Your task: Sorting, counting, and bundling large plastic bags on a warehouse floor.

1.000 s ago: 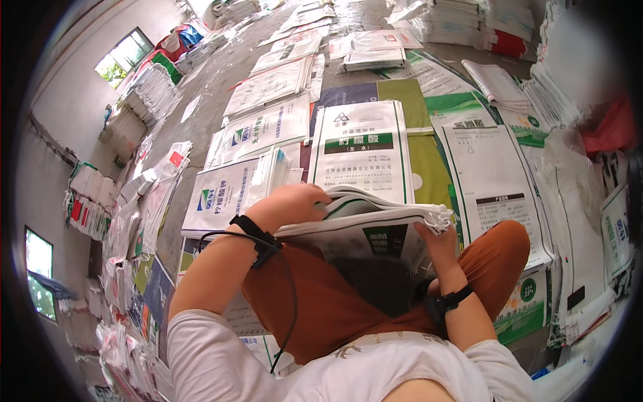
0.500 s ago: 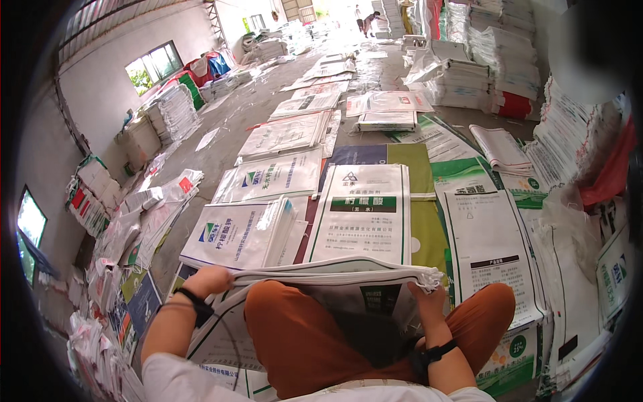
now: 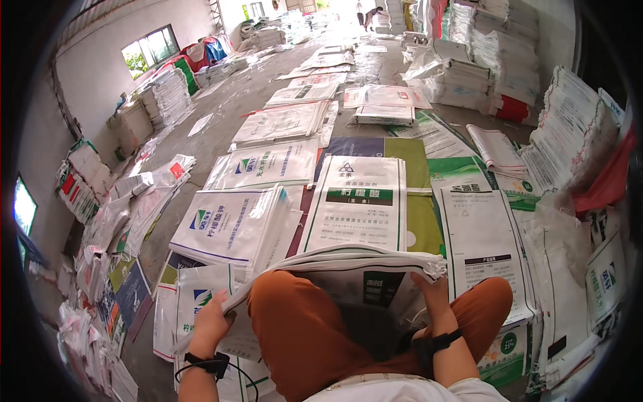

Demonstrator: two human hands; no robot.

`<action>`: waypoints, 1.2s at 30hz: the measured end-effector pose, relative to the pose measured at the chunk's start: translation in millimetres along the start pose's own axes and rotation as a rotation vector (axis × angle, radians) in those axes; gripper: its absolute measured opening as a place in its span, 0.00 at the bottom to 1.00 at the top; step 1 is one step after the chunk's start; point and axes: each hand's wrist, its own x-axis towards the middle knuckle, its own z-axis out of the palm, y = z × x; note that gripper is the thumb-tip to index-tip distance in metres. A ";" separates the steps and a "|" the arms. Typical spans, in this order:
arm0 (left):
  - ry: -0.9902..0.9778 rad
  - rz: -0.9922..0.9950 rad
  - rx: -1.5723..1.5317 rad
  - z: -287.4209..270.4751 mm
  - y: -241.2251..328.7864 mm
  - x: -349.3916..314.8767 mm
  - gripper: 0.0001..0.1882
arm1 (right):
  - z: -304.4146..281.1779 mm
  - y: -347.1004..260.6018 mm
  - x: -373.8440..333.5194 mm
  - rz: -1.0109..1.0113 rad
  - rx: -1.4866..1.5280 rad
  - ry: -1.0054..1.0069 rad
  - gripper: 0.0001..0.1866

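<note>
**Bundle of white sacks (image 3: 362,260) gripped at both ends**

I see it stretched across the lower middle of the frame, between the hands, partly hidden by the left knee (image 3: 284,301). The left hand (image 3: 211,325), lower left, is clamped on its left edge; the right hand (image 3: 435,295), right of centre, has its fingers closed on the bunched right end. The long axis runs left to right, the left end sloping toward the lower left corner. On the near face a dark printed panel (image 3: 383,288) bears pale characters, too small to read from here. Just beyond, a flat white sack (image 3: 358,218) carries pale lettering on a green band.
</note>
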 end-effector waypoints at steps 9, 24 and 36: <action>0.077 -0.095 0.056 -32.0 -3.7 17.9 0.15 | 5.5 -28.5 12.4 -0.115 -0.238 -0.068 0.17; -0.083 -0.334 -0.156 -83.7 4.3 12.9 0.16 | 23.4 -49.8 8.4 0.001 -0.060 -0.218 0.21; -0.075 -0.264 -0.092 -41.0 -16.5 8.4 0.14 | 18.9 26.3 9.1 0.118 -0.087 -0.224 0.16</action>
